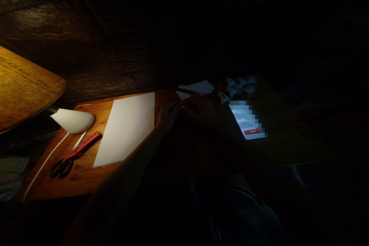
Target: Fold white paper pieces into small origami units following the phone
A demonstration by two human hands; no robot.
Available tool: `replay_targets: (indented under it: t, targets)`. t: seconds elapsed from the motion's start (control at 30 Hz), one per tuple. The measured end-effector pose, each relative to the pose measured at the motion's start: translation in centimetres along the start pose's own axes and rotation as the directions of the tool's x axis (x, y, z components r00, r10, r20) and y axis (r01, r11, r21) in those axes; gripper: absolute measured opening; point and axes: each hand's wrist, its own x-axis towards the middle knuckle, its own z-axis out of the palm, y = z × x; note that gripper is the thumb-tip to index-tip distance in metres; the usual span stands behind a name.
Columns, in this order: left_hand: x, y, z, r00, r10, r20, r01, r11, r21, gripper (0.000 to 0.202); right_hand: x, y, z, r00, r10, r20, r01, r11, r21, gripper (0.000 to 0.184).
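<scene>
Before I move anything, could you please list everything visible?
lamp: 1, tan-white, left
cord: 1, white, from lamp base
scissors: 1, black handles, left
red strip: 1, red, along scissors
large paper: 1, white, left of hands
paper pieces: count unclear, pale, behind hands
dark strip: 1, black, across pieces
folded papers: several, pale, back right
phone: 1, white screen, right
table: 1, brown, centre
wall: 1, dark brown, behind
small thing: 1, pale, between hands
clothing: count unclear, dark striped, bottom
left hand: 1, shadowed, centre
right hand: 1, shadowed, centre
</scene>
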Motion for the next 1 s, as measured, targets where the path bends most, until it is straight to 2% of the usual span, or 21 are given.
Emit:
replay_targets:
  t: [0.2,0.33,0.47,0.6,0.77,0.87,1.0]
  targets:
    - [0.0,-0.1,0.1,0.998,0.047,0.042,-0.047,0.999,-0.005,0.038,0.3,1.3,-0.3,0.995,-0.092,0.047,0.085,0.986,0.141,0.014]
    - [0.1,-0.3,0.0,0.997,0.051,0.054,-0.050,0.999,-0.007,0.038,0.3,2.2,-0.2,0.989,-0.088,0.118,0.056,0.966,0.254,0.016]
    - [0.0,-0.4,0.0,0.994,0.041,0.099,-0.041,0.999,-0.005,0.031,0.2,2.0,-0.4,0.984,-0.078,0.159,0.044,0.977,0.206,0.012]
    - [0.1,-0.3,0.0,0.995,0.018,0.093,-0.020,1.000,0.020,0.027,0.1,1.2,-0.9,0.978,-0.045,0.204,0.025,0.994,0.104,0.009]
    - [0.1,-0.3,0.0,0.997,0.023,0.075,-0.026,0.999,0.031,0.023,0.2,0.9,-1.2,0.964,-0.080,0.253,0.046,0.989,0.138,0.009]
    - [0.0,-0.3,0.1,0.995,0.012,0.100,-0.016,0.999,0.036,0.021,0.2,1.0,-1.1,0.960,-0.067,0.273,0.037,0.993,0.111,0.011]
    - [-0.1,0.0,0.1,0.991,-0.001,0.137,-0.005,0.999,0.041,0.022,0.3,1.2,-0.8,0.970,-0.073,0.233,0.045,0.991,0.123,0.011]
